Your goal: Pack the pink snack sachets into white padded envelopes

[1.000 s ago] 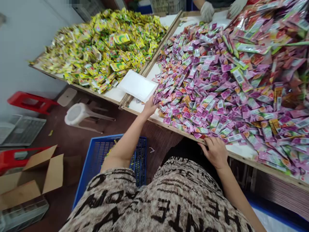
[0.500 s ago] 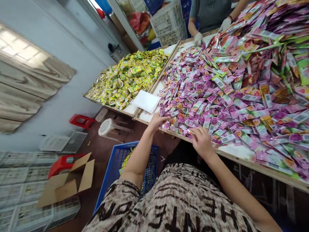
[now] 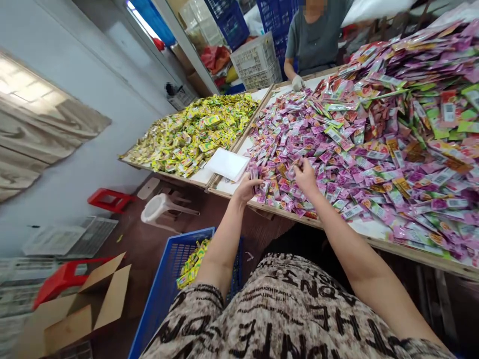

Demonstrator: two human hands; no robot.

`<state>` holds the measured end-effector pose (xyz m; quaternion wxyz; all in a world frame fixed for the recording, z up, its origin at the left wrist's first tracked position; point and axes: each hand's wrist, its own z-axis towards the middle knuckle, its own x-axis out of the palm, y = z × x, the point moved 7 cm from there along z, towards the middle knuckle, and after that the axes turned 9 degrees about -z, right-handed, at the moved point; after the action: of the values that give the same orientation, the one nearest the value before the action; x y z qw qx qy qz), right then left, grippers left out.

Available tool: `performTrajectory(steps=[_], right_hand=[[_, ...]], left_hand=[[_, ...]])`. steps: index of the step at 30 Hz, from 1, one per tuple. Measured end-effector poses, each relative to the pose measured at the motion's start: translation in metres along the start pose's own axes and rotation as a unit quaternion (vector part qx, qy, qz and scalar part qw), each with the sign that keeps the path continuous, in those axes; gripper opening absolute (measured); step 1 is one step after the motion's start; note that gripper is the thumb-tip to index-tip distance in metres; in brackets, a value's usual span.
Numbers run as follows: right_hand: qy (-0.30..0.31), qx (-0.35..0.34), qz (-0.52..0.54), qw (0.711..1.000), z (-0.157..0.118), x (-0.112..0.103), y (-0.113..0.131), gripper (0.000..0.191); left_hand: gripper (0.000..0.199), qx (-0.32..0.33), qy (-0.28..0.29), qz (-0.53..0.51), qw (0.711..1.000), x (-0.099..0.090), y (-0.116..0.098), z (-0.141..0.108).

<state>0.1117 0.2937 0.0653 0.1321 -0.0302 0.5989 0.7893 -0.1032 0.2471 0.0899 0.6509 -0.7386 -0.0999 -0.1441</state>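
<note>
A wide heap of purple and pink snack sachets covers the table in front of me. At its near left edge, my left hand is closed around a few upright purple sachets, thumb stretched to the right. Farther right, my right hand is over the heap with fingers pinched together. A small sachet end seems to show at its fingertips, partly hidden. Just beyond my left hand lies a white rectangular pad.
Left of a wooden divider are yellow sachets. A blue crate, white stool, red stool and open carton stand on the floor. Across the table is a person with a gloved hand.
My right hand has moved from the table's near edge farther in over the heap. My left hand stays near the pad. The co-worker's other arm has lifted off the heap; my view has shifted slightly.
</note>
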Motion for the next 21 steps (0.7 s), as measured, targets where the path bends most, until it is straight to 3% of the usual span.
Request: performTrajectory(steps=[4,9,11,13,17,19,21], right_hand=[[-0.009,0.069,0.102,0.992,-0.019,-0.025,-0.020,0.014],[0.063,0.148,0.124,0.979,-0.043,-0.028,-0.033,0.021],[0.068,0.136,0.030,0.988,-0.047,-0.030,-0.031,0.016],[0.086,0.070,-0.132,0.985,-0.049,-0.024,-0.019,0.011],[0.162,-0.068,-0.392,0.903,-0.057,0.018,0.002,0.016],[0.172,-0.070,-0.447,0.875,-0.056,0.032,0.002,0.016],[0.145,-0.043,-0.431,0.890,-0.048,0.033,0.000,0.012]], left_hand=[[0.046,-0.015,0.006,-0.039,0.999,0.005,0.029,0.002],[0.042,-0.017,-0.041,-0.081,0.996,0.004,0.060,0.007],[0.036,-0.040,-0.059,-0.118,0.991,-0.002,0.072,0.007],[0.030,-0.058,-0.075,-0.145,0.985,-0.010,0.082,0.006],[0.028,-0.060,-0.091,-0.173,0.979,-0.019,0.093,0.003],[0.030,-0.058,-0.092,-0.183,0.977,-0.022,0.093,0.000],[0.031,-0.053,-0.091,-0.193,0.976,-0.026,0.090,-0.005]])
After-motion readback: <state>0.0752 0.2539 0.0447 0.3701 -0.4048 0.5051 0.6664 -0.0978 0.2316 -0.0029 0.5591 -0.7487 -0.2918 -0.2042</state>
